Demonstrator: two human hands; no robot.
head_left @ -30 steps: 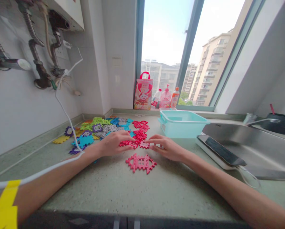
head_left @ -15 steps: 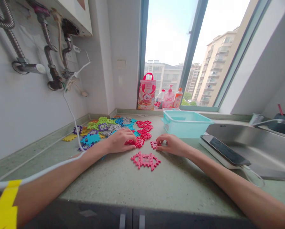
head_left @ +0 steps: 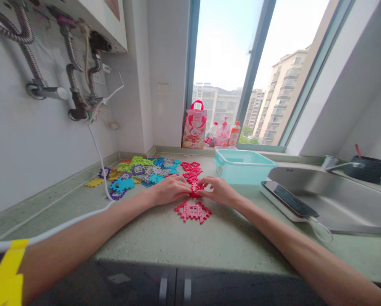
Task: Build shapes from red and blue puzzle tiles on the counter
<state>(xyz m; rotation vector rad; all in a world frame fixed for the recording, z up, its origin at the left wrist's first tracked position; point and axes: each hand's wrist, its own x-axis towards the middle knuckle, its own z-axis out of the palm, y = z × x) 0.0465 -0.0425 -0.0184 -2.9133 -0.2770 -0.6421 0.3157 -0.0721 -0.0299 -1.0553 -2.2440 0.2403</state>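
My left hand [head_left: 172, 190] and my right hand [head_left: 218, 191] meet over the countertop, fingers closed from either side on a red interlocking building piece [head_left: 194, 189] with a window grid. My fingers partly cover this piece, so I cannot tell if it is one piece or two. Just in front of them lies a joined group of red pieces [head_left: 193, 211], a window square with an arched part on each side. Behind my hands, more loose red pieces [head_left: 192, 169] form a pile.
Left of the red pile spreads a heap of green, grey, blue, purple and yellow pieces [head_left: 139, 169]. A turquoise plastic basin [head_left: 244, 166] stands at the back right. A phone [head_left: 289, 199] lies on a white box beside the steel sink [head_left: 346, 208]. A white cable [head_left: 98, 157] crosses the left side.
Both hands have come together: the left moved right and the right moved slightly left, each with a red piece at its fingers. The view has shifted a little.
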